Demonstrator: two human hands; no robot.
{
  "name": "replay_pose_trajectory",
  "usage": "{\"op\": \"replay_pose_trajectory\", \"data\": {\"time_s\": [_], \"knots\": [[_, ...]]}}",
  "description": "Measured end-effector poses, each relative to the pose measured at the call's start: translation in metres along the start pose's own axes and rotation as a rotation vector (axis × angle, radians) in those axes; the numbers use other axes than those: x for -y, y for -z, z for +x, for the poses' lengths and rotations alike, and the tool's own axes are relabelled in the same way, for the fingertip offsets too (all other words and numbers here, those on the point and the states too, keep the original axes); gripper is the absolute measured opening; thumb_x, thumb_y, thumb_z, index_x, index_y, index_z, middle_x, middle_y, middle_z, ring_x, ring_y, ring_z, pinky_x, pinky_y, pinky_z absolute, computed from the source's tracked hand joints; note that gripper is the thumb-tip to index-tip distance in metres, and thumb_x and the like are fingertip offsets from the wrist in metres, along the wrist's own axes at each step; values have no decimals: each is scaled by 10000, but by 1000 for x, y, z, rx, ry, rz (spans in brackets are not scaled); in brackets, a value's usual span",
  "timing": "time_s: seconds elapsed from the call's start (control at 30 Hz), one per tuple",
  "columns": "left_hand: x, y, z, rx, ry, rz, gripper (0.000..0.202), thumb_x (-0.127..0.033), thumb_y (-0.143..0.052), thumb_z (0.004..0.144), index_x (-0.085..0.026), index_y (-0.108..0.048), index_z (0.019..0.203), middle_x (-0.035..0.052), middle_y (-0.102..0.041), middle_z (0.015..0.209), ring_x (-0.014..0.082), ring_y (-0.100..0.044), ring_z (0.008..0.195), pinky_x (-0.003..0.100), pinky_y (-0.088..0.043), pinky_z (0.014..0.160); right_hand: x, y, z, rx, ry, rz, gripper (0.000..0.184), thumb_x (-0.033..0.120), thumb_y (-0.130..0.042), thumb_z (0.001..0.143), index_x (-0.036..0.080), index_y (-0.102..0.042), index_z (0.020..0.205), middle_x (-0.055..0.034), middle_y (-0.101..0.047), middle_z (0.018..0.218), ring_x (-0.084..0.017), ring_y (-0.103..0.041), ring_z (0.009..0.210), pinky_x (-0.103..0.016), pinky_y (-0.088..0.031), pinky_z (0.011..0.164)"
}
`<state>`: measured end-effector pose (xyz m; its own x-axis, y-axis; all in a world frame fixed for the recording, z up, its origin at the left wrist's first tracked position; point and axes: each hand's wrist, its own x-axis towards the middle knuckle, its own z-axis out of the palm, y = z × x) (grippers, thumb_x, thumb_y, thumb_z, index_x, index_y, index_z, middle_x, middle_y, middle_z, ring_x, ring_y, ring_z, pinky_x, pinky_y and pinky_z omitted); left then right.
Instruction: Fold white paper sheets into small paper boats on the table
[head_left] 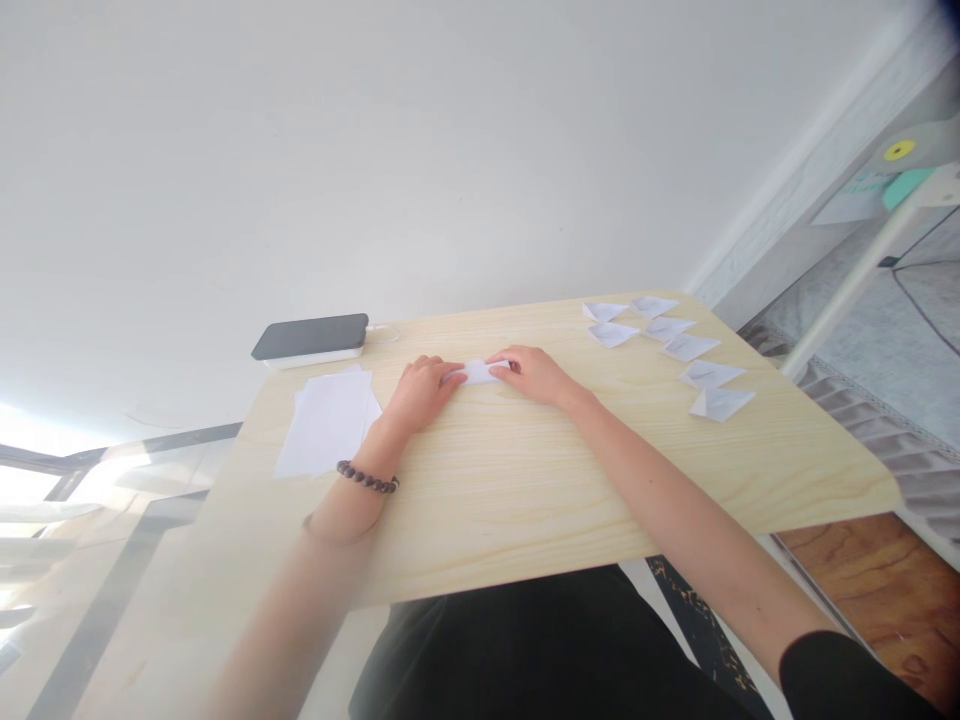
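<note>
A small folded piece of white paper [478, 372] lies between my hands near the middle of the wooden table. My left hand [426, 392], with a dark beaded bracelet [367, 478] at the wrist, pinches its left end between thumb and fingers. At the other end, my right hand [534, 374] grips the paper, its thumb below and index finger above. The fingers cover both ends of the paper, so its full shape is hidden.
A stack of white paper sheets [326, 422] lies left of my left hand. Behind it, a dark-screened phone [311, 337] rests on a white box with a cable. Several folded paper pieces [688, 346] line the right side of the table [525, 500]. A wall rises behind.
</note>
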<state>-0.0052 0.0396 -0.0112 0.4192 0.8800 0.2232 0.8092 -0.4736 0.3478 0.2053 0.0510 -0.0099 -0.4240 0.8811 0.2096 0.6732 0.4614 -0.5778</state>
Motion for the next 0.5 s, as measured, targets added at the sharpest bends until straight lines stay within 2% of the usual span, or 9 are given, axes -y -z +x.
{"op": "replay_pose_trajectory", "data": {"time_s": [0.17,0.3,0.5], "knots": [[3,-3,2,-62,33,-11,310,-389,-441,820,-229,-664,964,67,-593,824,232,-457,895,371,-372,844,0,-2,2,-5,0,-52,231,290,-488,804,211,-637,962,-16,-600,768,-115,-484,643,-239,-349,626],[6,-5,4,-60,52,-44,281,-383,-471,801,-240,-675,932,58,-588,794,232,-446,899,382,-351,861,0,-3,3,-17,2,-103,194,281,-499,798,213,-631,923,-4,-540,701,-117,-478,631,-238,-347,628],[3,-6,2,-56,153,-50,272,-409,-468,802,-277,-662,939,57,-587,813,265,-411,960,444,-304,851,0,-5,3,-31,-20,-101,190,297,-494,807,225,-605,943,-25,-476,827,-128,-508,722,-261,-392,713]]}}
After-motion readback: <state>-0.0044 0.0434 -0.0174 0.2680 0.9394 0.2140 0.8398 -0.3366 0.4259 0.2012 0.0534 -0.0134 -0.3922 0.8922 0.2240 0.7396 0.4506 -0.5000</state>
